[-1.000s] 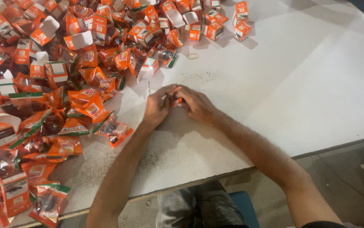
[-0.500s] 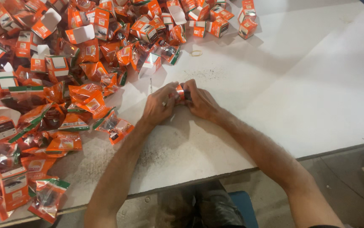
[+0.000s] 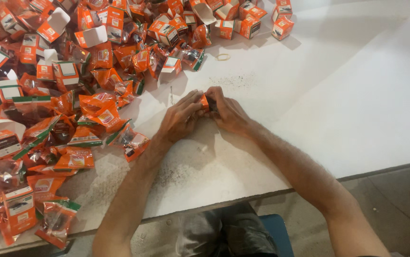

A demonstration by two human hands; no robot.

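My left hand (image 3: pixel 180 116) and my right hand (image 3: pixel 228 113) meet over the white table (image 3: pixel 357 95), fingers closed together around a small orange packet (image 3: pixel 205 102). Only a sliver of the packet shows between the fingertips; a dark item seems pressed against it under my right fingers. Both wrists rest on the tabletop. Just left of my left hand lies a loose orange and clear pouch (image 3: pixel 131 142).
A big heap of orange pouches (image 3: pixel 86 119) and small orange-and-white boxes (image 3: pixel 250 24) covers the table's left and far side. A rubber band (image 3: pixel 223 57) lies near dark crumbs. The table's front edge (image 3: pixel 243 200) runs above my lap.
My hands stay joined on the packet; the fingers have shifted slightly around it. The view has tilted a little, so the pile sits a bit differently in frame.
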